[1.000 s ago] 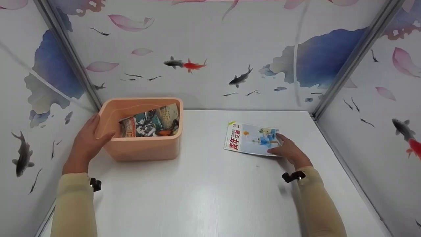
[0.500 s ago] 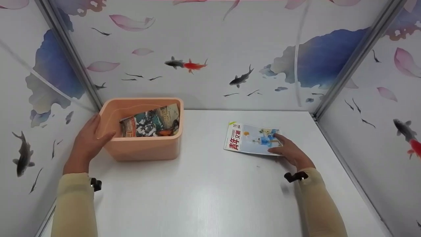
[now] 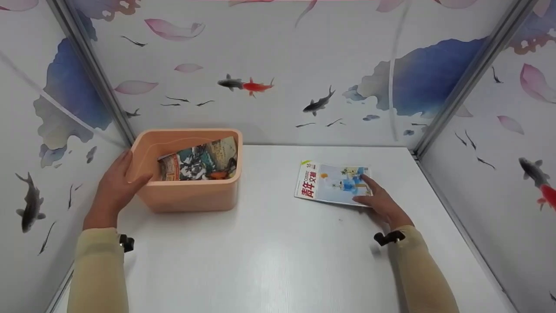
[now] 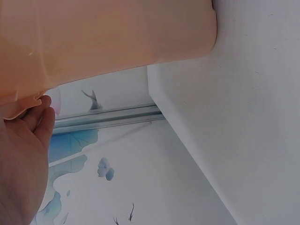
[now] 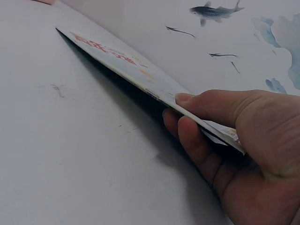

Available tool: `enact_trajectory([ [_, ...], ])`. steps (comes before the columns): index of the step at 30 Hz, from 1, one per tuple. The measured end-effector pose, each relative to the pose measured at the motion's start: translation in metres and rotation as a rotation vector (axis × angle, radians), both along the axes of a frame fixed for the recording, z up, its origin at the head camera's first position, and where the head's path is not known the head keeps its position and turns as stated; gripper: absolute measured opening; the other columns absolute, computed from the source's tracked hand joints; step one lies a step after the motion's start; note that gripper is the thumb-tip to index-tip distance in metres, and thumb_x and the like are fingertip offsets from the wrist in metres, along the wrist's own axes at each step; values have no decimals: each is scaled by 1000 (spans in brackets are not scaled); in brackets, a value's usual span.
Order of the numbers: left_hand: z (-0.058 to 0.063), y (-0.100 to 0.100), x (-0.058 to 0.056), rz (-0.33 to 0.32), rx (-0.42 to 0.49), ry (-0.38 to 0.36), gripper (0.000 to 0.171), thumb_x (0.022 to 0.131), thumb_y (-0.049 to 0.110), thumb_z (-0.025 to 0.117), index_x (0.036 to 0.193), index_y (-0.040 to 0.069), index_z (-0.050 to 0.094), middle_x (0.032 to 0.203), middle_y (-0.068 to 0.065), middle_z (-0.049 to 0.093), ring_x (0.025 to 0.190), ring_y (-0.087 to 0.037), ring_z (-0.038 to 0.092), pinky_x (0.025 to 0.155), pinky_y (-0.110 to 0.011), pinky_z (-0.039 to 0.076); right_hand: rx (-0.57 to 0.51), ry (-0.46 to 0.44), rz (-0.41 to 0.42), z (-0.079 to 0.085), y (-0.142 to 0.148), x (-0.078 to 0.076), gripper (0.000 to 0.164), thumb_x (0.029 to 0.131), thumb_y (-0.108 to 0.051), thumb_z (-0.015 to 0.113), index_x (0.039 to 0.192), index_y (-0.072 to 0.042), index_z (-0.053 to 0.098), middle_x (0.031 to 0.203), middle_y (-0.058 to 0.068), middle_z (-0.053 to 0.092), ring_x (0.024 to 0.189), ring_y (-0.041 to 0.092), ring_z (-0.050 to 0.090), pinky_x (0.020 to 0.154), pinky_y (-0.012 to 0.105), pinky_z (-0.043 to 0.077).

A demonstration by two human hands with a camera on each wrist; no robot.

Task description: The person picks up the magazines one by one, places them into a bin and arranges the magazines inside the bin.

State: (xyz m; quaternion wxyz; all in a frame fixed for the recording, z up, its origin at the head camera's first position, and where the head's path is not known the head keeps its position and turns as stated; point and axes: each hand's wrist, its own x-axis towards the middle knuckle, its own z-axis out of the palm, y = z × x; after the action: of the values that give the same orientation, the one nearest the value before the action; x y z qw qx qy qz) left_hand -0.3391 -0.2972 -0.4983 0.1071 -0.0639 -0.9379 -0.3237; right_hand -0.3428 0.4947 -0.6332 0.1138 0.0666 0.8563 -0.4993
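Observation:
At the left of the head view, my left hand grips the left end of a peach plastic bin, thumb on the front rim. The left wrist view has its fingertips hooked under the bin's lip. A colourful magazine leans inside the bin. Over on the right, my right hand pinches the right end of a second magazine, which has red characters on a pale blue cover. The right wrist view shows the thumb on top and fingers beneath, with this magazine slanting above the table.
The white tabletop runs beneath both hands. Patterned panels stand at the back, left and right, joined by metal corner posts. The bin sits near the back left corner. Each wrist wears a small black camera mount.
My right hand and the magazine it pinches have barely shifted, slightly leftward in the last half second. My left hand and the bin stay in place.

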Motion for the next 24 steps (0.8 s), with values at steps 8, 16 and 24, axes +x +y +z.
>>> enact_trajectory([
  [8,1,0,0,-6,6,-2,105,103,61,69,178,11,14,183,-23,16,164,-55,18,125,-80,19,-49,33,-19,-4,-1,2,117,92,-52,90,179,-40,13,186,13,-2,170,44,-6,133,70,1],
  [16,0,0,1,-2,10,-12,105,103,60,69,179,12,14,183,-23,15,165,-55,18,125,-81,20,-100,54,-28,-6,-1,5,114,95,-50,88,178,-45,11,186,13,-4,170,43,-9,133,70,-2],
  [24,0,-1,-1,-18,6,9,103,104,57,70,178,8,16,182,-23,17,164,-55,19,126,-79,20,-115,88,-28,-1,-4,4,112,97,-44,87,179,-42,11,186,13,0,170,43,-5,133,69,0],
])
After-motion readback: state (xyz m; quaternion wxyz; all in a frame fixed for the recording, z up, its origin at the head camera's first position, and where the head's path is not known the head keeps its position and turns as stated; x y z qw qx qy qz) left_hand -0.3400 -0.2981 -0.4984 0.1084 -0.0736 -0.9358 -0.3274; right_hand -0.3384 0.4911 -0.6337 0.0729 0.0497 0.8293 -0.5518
